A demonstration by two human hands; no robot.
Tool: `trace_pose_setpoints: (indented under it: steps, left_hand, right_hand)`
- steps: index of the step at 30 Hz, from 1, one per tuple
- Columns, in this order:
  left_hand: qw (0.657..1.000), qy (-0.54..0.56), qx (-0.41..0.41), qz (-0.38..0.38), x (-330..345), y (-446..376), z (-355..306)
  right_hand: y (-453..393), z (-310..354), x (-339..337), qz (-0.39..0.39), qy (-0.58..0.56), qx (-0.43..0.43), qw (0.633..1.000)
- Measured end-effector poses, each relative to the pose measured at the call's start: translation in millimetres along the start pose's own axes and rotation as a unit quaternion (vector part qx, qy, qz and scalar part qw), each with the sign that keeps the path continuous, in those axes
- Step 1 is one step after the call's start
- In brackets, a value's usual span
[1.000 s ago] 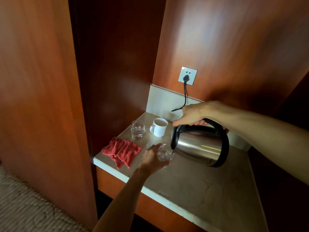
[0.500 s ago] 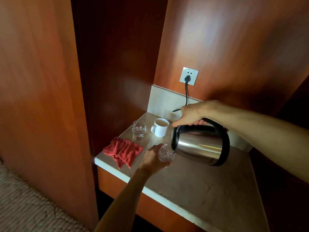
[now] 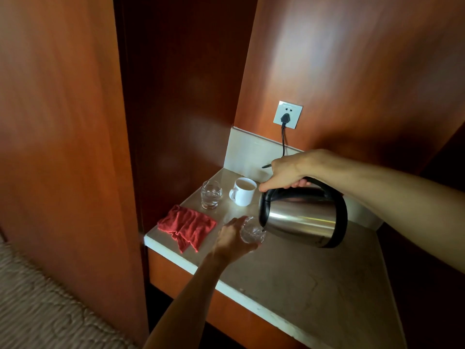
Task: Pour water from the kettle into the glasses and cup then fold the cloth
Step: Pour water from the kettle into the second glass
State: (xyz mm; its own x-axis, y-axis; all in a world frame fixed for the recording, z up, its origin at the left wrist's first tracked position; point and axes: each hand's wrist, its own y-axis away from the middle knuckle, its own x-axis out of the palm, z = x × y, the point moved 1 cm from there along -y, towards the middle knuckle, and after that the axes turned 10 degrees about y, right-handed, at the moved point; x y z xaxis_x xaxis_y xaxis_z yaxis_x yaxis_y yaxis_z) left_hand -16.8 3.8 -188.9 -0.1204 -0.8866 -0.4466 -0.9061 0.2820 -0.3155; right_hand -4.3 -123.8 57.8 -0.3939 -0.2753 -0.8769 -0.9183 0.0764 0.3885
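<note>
Nothing shifted: kettle spout over glass, both hands' fingers wrapped tight, near counter edge.

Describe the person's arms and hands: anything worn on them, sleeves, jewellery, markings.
Both forearms are bare as far as the frame shows; no sleeve reaches into view. The left hand and right hand wear no gloves, and no watch, bracelet or ring is visible. No markings can be made out in the dim light.

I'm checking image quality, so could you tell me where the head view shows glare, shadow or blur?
Head view: bright streaks of glare on the steel kettle; the recess left of the cup is in deep shadow; the carpet at lower left is soft and smeared.
</note>
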Motion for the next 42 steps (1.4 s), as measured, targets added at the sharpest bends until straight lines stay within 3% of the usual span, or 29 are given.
trace_pose_setpoints:
  steps: [25, 31, 42]
  left_hand:
    - [1.0, -0.005, 0.001, -0.006, -0.2, 0.8, -3.8]
    - [1.0, -0.008, 0.014, -0.019, 1.2, 1.6, -3.5]
    - [1.0, 0.0, 0.024, -0.021, -0.6, 1.7, -3.3]
  right_hand:
    - [6.9, -58.5, 40.1, -0.056, -0.124, -0.018, 0.991]
    - [2.7, -75.7, 56.6, -0.064, -0.217, -0.027, 0.974]
    - [2.3, -75.2, 57.9, -0.067, -0.218, -0.017, 0.974]
